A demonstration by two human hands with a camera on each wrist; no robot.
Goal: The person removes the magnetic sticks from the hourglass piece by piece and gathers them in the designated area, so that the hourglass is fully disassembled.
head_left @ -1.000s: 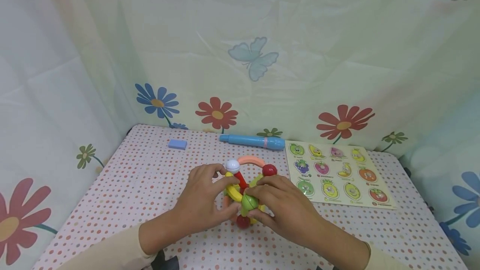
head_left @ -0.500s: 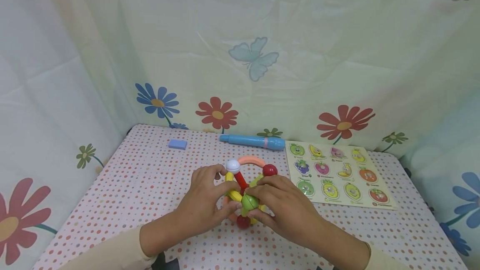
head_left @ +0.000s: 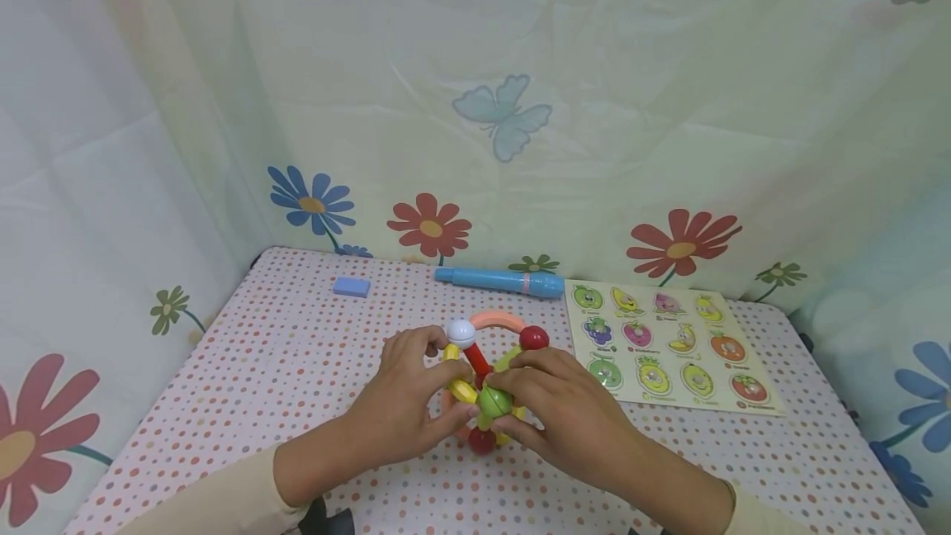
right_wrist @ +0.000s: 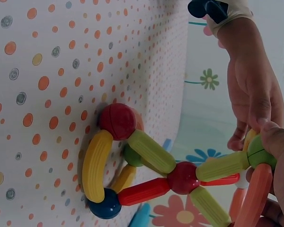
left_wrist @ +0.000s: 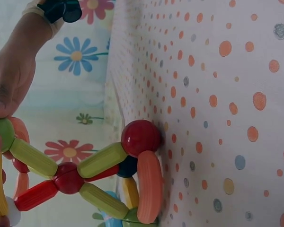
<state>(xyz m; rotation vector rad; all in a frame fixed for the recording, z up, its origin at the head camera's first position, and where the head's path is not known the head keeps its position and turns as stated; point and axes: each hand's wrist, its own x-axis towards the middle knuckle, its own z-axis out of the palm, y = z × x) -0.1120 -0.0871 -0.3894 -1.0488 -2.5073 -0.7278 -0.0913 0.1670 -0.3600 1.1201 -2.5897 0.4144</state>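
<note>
Pinches a curved yellow stick with the left hand, thumb and bent fingers nearly together on it. Pinches a green ball with the right hand, also between thumb and fingers, just right of the left thumb. Holds both as parts of a toy made of balls and sticks, standing on the dotted table at near centre, between the 2 hands. Includes, in that toy, a white ball on the far left, a red ball on the far right, and a blue ball low down.

Continues, beyond the toy, with a blue tube lying along the far edge, a small blue block to its left, and, to its right, a flat board showing 12 fruit pictures. Ends behind the table in a pale curtain printed with flowers and a butterfly.
</note>
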